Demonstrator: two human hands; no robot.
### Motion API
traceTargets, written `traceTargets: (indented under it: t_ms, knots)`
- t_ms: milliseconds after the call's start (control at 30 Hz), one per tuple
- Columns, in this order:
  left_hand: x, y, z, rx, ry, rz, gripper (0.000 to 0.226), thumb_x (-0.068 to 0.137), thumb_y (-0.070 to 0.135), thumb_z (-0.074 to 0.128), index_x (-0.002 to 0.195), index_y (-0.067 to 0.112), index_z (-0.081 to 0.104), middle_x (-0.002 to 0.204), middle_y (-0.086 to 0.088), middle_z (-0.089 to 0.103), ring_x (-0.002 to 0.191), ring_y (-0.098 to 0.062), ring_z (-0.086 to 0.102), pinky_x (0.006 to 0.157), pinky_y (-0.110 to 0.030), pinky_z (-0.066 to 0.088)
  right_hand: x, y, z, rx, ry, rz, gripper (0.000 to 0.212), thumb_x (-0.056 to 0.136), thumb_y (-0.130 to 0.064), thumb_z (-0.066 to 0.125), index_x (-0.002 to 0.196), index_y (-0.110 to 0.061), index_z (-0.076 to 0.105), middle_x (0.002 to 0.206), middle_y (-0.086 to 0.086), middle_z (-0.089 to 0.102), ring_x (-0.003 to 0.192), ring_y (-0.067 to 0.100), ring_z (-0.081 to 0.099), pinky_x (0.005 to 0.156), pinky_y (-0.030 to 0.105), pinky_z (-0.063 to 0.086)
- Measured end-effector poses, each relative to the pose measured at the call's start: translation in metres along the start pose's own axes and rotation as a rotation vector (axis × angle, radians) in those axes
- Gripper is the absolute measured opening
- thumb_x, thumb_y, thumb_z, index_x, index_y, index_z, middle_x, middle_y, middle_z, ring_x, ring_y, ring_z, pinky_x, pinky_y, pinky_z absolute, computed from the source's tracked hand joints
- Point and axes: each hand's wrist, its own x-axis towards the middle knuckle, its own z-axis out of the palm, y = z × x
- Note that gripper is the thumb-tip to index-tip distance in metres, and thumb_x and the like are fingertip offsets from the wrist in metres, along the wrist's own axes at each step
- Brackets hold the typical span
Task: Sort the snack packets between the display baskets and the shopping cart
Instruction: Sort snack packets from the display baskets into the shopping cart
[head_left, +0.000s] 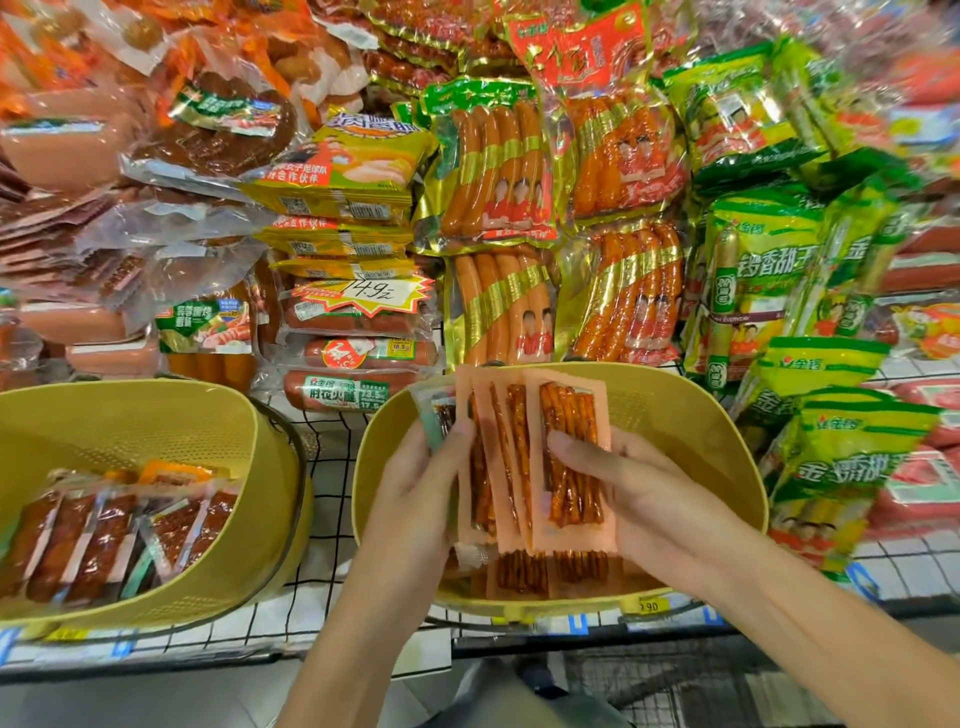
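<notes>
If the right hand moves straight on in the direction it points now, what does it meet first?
Probably the left hand, gripping the same fan of pink packets; the depth between them is unclear.

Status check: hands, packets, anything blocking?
Both hands busy: left hand and right hand grip fanned pink snack packets. Held over right basket, more packets inside. Nothing in the way.

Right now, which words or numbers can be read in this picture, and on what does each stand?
"14.9": starburst price tag.
"肘花火腿": green label of a sausage pack.
"90", first digit unclear: yellow shelf label.
Held snack packets: print too small to read.
</notes>
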Motion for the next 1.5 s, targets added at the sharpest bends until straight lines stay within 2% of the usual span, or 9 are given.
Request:
traceTargets:
  t_ms: [67,300,433,633,800,933,1067,1233,1500]
  knots:
    - [0.0,0.0,-0.001,-0.05,-0.023,-0.019,0.029,0.093,0.031,0.046,0.111,0.029,0.069,0.109,-0.002,0.072,0.103,-0.019,0.068,0.085,-0.042,0.054,-0.003,-0.001,-0.002,0.053,-0.042,-0.007,0.042,0.083,-0.018,0.068,0.124,-0.011,0.061,0.121,0.018,0.063,0.084,0.025,0.069,0.077,0.046,0.056]
    - [0.004,-0.002,0.002,0.051,0.077,0.116,0.031,0.08,0.025,0.059,0.11,0.019,0.064,0.1,-0.003,0.074,0.092,-0.02,0.072,0.076,-0.038,0.06,-0.005,0.003,0.003,0.04,-0.016,-0.012,0.049,0.075,-0.022,0.077,0.121,-0.011,0.064,0.125,0.022,0.06,0.094,0.03,0.063,0.077,0.043,0.057]
    - [0.004,0.0,-0.002,0.042,0.169,0.128,0.033,0.07,0.027,0.071,0.102,0.022,0.066,0.093,0.004,0.075,0.086,-0.015,0.073,0.065,-0.03,0.06,-0.01,0.008,0.005,-0.002,0.054,-0.043,0.04,0.08,-0.019,0.07,0.119,-0.012,0.065,0.122,0.021,0.063,0.116,0.047,0.053,0.093,0.061,0.046]
    - [-0.005,0.006,-0.001,-0.035,0.13,0.058,0.035,0.075,0.037,0.064,0.103,0.016,0.063,0.091,-0.015,0.072,0.077,-0.039,0.071,0.052,-0.066,0.052,-0.037,0.019,0.013,0.011,0.218,-0.183,0.048,0.076,-0.024,0.071,0.122,-0.011,0.063,0.116,0.018,0.066,0.093,0.031,0.065,0.081,0.043,0.057]
    - [-0.02,0.006,0.01,-0.013,-0.132,0.025,0.026,0.09,0.034,0.054,0.11,0.017,0.059,0.103,-0.008,0.073,0.087,-0.031,0.072,0.054,-0.052,0.057,-0.077,0.044,0.024,0.11,0.421,-0.31,0.054,0.069,-0.026,0.075,0.12,-0.013,0.063,0.118,0.016,0.066,0.101,0.033,0.065,0.092,0.055,0.05]
    - [-0.038,-0.006,0.031,0.12,-0.394,0.076,0.046,0.076,0.047,0.063,0.112,0.018,0.057,0.103,0.0,0.072,0.094,-0.025,0.071,0.072,-0.05,0.058,-0.118,0.068,0.032,0.178,0.604,-0.402,0.046,0.068,-0.023,0.077,0.112,-0.013,0.068,0.112,0.016,0.069,0.094,0.029,0.068,0.086,0.052,0.053]
    - [-0.058,-0.025,0.061,0.164,-0.52,0.087,0.033,0.078,0.04,0.061,0.096,0.012,0.057,0.069,0.017,0.062,0.063,0.003,0.058,0.058,-0.012,0.049,-0.169,0.101,0.032,0.325,0.797,-0.509,0.036,0.061,-0.02,0.082,0.096,-0.016,0.075,0.101,0.012,0.073,0.084,0.023,0.072,0.065,0.039,0.059]
    - [-0.097,-0.059,0.119,0.214,-0.813,-0.063,0.048,0.087,0.038,0.052,0.13,0.016,0.054,0.124,-0.004,0.063,0.118,-0.021,0.057,0.101,-0.052,0.045,-0.23,0.161,0.022,0.465,1.064,-0.598,0.018,0.068,-0.021,0.074,0.086,-0.024,0.078,0.098,0.01,0.074,0.083,0.023,0.072,0.062,0.036,0.059]
    - [-0.151,-0.145,0.205,0.4,-1.196,-0.087,0.015,0.091,0.006,0.058,0.105,0.01,0.062,0.089,0.004,0.07,0.077,0.002,0.067,0.065,-0.014,0.051,-0.3,0.252,-0.02,0.691,1.319,-0.648,0.047,0.065,-0.023,0.073,0.111,-0.014,0.066,0.104,0.015,0.072,0.092,0.028,0.07,0.069,0.041,0.059]
